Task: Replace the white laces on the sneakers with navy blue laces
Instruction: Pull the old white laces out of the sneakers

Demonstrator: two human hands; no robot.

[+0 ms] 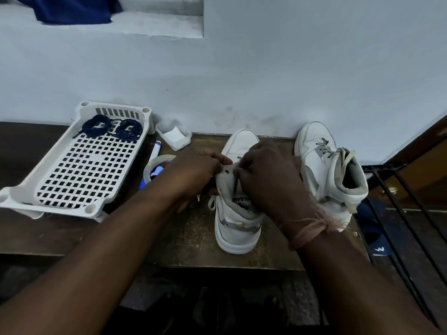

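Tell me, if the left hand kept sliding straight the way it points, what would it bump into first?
The left hand points rightward at the nearer sneaker, whose collar it already grips, so it would push into that sneaker's tongue, then likely the right hand working there. Depth is hard to judge.

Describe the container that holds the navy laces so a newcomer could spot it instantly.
Start at the wooden table set against the pale wall. At its left end lies a white plastic tray with a perforated grid floor, the two coiled navy blue laces resting at its far end. Unlike the small clear tub beside it, it is large, opaque and full of holes.
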